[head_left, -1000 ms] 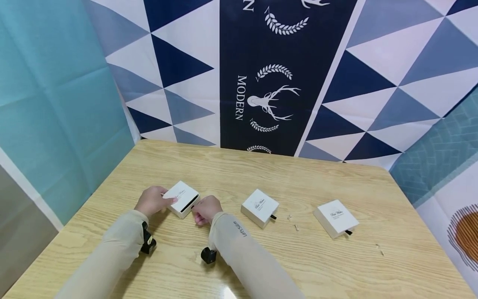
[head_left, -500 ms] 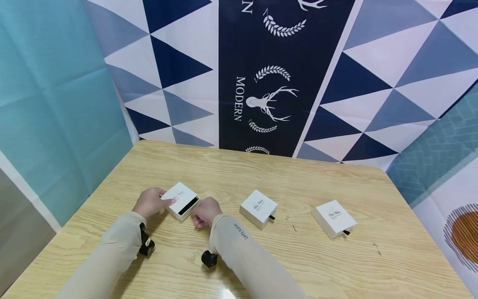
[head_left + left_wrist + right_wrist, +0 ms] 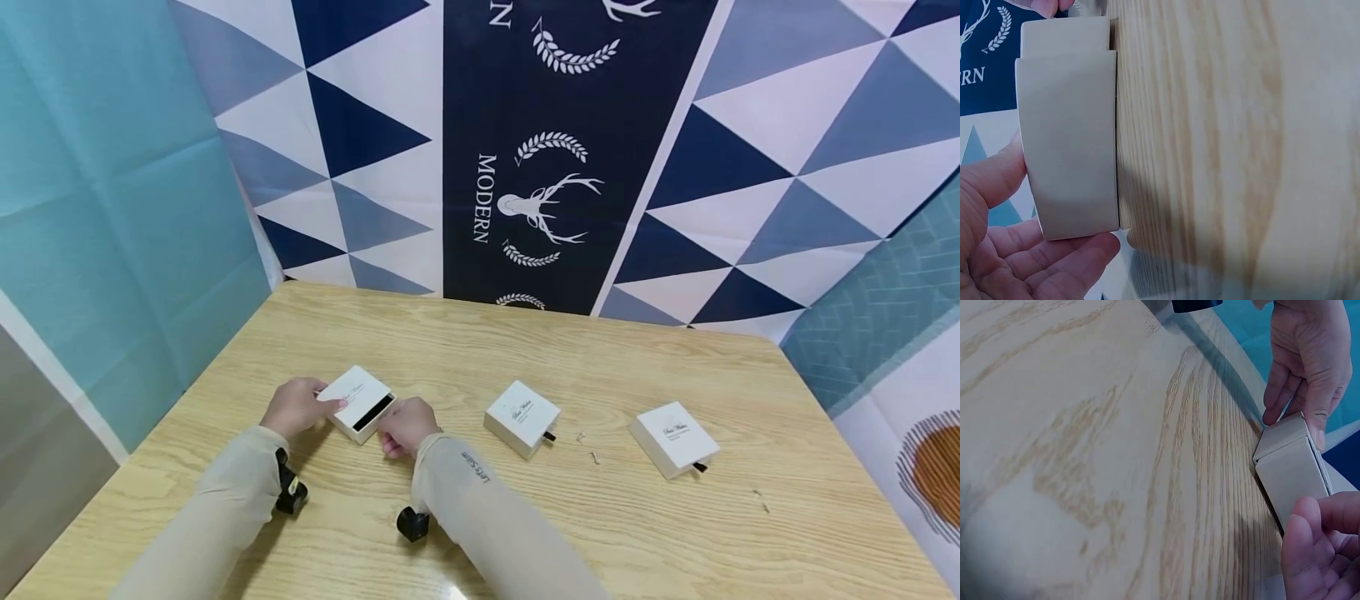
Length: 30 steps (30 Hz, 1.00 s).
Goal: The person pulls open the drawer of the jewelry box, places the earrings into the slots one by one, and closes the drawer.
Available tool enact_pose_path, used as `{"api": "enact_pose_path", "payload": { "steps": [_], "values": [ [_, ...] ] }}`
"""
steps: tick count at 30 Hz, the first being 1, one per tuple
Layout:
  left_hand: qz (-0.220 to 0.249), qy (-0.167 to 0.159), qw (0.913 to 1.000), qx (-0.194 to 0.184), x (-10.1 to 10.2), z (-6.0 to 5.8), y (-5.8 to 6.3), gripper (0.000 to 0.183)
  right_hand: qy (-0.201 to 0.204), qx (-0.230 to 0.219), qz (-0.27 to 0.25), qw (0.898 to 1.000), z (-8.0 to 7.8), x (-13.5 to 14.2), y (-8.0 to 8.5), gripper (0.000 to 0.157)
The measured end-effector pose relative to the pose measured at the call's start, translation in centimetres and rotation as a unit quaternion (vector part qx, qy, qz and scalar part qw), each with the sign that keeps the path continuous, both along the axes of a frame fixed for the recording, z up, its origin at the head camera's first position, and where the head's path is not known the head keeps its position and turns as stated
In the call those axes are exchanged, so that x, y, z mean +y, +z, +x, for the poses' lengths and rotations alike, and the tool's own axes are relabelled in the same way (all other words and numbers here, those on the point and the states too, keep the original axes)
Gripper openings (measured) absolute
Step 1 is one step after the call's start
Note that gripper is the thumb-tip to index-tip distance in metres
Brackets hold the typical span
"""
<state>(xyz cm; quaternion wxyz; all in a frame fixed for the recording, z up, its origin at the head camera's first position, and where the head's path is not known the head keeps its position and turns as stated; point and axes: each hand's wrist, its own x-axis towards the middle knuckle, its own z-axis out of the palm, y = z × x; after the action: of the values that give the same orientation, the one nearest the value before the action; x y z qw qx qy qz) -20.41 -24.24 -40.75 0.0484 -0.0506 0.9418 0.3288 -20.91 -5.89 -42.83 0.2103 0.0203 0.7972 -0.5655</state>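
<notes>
Further out than before, the drawer (image 3: pixel 1065 37) seems pinched at its end by your right hand (image 3: pixel 406 427); your left hand (image 3: pixel 292 406) grips its white sleeve (image 3: pixel 348 396) on the table's (image 3: pixel 420 333) left side. You're likely opening it; next, pull steadily, sleeve held. Beyond rises a patterned backdrop (image 3: pixel 555 108).

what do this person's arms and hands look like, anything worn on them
The left hand and right hand are ungloved. Both arms wear pale beige sleeves; the right one has small dark lettering. A compact black device sits at each wrist.
</notes>
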Motion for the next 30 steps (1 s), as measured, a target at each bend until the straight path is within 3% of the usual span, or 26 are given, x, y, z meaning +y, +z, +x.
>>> {"api": "enact_pose_path", "payload": {
  "steps": [9, 19, 30],
  "values": [
    [-0.001, -0.001, 1.0, 0.006, 0.0, 0.2, 0.4, 0.046, 0.0, 0.011, 0.021, 1.0, -0.1, 0.1, -0.1, 0.032],
    [0.008, 0.006, 0.9999, 0.008, 0.0, 0.5, 0.0, 0.042, 0.013, 0.008, 0.029, 0.999, 0.1, 0.5, -0.4, 0.033],
    [0.008, 0.006, 0.9999, 0.003, -0.1, 0.4, 0.0, 0.042, 0.01, -0.002, 0.03, 0.999, 0.7, 1.1, 0.3, 0.033]
  ]
}}
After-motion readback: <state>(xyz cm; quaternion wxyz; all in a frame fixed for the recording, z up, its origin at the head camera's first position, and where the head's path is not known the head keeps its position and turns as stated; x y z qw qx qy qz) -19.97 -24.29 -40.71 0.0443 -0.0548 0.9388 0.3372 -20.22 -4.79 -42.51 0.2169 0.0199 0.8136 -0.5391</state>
